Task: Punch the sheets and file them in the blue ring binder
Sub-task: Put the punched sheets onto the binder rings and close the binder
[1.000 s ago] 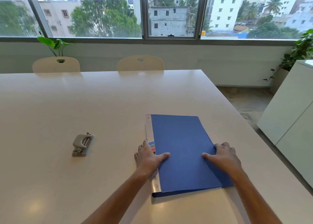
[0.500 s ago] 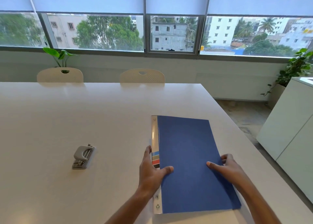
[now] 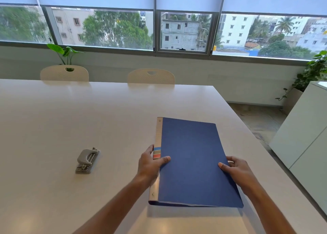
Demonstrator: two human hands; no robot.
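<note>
A closed blue ring binder (image 3: 192, 156) with a white labelled spine on its left lies on the white table (image 3: 88, 118) in front of me. My left hand (image 3: 150, 163) grips the spine side, thumb on the cover and fingers around the spine. My right hand (image 3: 237, 170) holds the cover's right edge, thumb on top and fingers curled past the edge. The binder's near end looks slightly raised off the table. A grey hole punch (image 3: 87, 160) sits on the table to the left, well apart from both hands. No loose sheets are visible.
Two cream chairs (image 3: 64, 73) (image 3: 151, 76) stand at the table's far edge under the windows. A white cabinet (image 3: 306, 133) stands to the right across a strip of floor, with potted plants (image 3: 313, 71) in the corner.
Both hands went from lying flat on the cover to gripping the binder's left and right edges. The binder straightened and its near end lifted slightly. The camera tilted up.
</note>
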